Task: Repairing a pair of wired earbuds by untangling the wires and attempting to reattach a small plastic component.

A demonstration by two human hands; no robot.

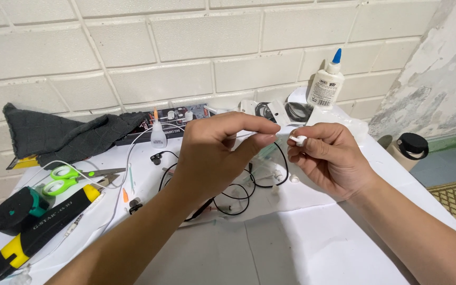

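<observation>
while both hands hover above the white table (302, 248), the right hand (331, 158) pinches a small white earbud piece (298, 140) at thumb and forefinger, level with and just right of the left hand (215, 153). left fingertips (262, 138) are pressed together on something too thin to tell, nearly touching the piece; black earphone cable (238, 195) lies beneath, white glue bottle (326, 82) stands far back by the wall.

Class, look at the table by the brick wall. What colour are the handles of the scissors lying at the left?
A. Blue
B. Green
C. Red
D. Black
B: the scissors lie left of the left hand, beside the black and yellow tool, and their looped handles are bright green.
</observation>
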